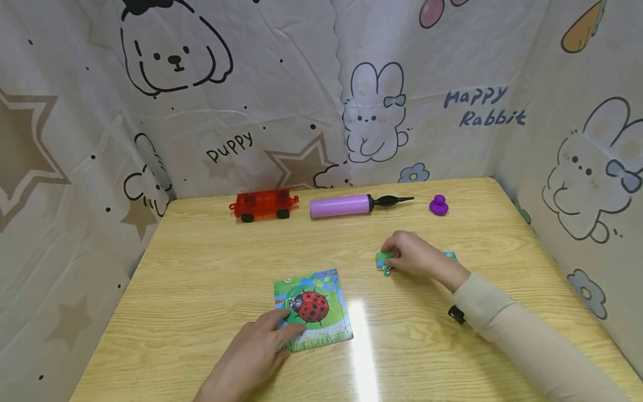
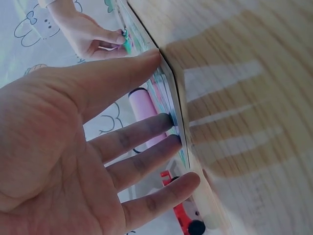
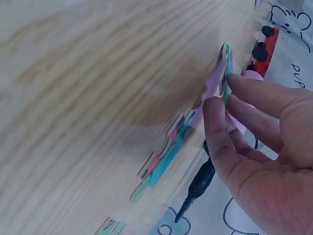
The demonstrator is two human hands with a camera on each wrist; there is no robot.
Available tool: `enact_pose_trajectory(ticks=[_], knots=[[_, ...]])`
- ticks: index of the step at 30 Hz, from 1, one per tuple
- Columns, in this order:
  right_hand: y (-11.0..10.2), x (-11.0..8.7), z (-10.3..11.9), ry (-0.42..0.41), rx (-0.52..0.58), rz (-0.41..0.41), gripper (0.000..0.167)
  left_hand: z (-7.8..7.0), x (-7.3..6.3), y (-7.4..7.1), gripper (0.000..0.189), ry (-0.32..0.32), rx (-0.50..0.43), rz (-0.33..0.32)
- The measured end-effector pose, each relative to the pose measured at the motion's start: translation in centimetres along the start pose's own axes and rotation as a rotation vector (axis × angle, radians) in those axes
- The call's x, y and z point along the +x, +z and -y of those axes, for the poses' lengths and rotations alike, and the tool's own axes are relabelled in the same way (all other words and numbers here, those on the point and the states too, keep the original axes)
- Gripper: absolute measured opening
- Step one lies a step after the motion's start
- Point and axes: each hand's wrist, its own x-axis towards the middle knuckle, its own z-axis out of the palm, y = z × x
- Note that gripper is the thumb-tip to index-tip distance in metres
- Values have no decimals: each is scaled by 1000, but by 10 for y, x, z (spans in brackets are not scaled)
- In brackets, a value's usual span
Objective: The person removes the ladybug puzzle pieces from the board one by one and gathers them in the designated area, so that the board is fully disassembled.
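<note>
A square ladybug puzzle [image 1: 329, 287] lies flat on the wooden table in the head view. My left hand [image 1: 253, 349] rests on its lower left part, and the left wrist view shows its fingers spread and fairly straight along the puzzle's edge. Farther right, my right hand [image 1: 413, 254] pinches a green and blue puzzle piece [image 1: 380, 262] between thumb and fingers. The right wrist view shows that piece [image 3: 228, 56] tipped up on edge near the tabletop. More pieces [image 3: 164, 159] lie beside it; in the head view one loose piece [image 1: 451, 255] shows behind the right wrist.
Along the back edge stand a red toy wagon [image 1: 263, 205], a lilac hand pump [image 1: 341, 206] with a black nozzle, and a small purple knobbed object [image 1: 439, 205]. A small black object [image 1: 456, 314] lies beside the right sleeve. Printed cloth [image 1: 291, 111] hangs around the table.
</note>
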Motion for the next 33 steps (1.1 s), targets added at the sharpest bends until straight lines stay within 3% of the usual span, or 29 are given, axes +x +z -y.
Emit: enact_pose_trajectory(ticks=[15, 21, 27, 33], knots=[[5, 2, 3, 1, -73, 24, 16, 1, 2, -1, 45, 10, 9, 43], [9, 0, 10, -29, -127, -83, 24, 1, 5, -3, 46, 13, 32, 89], [20, 4, 27, -111, -139, -164, 23, -2, 6, -5, 47, 10, 63, 68], [37, 6, 58, -243, -134, -105, 21, -4, 9, -6, 45, 16, 74, 44]])
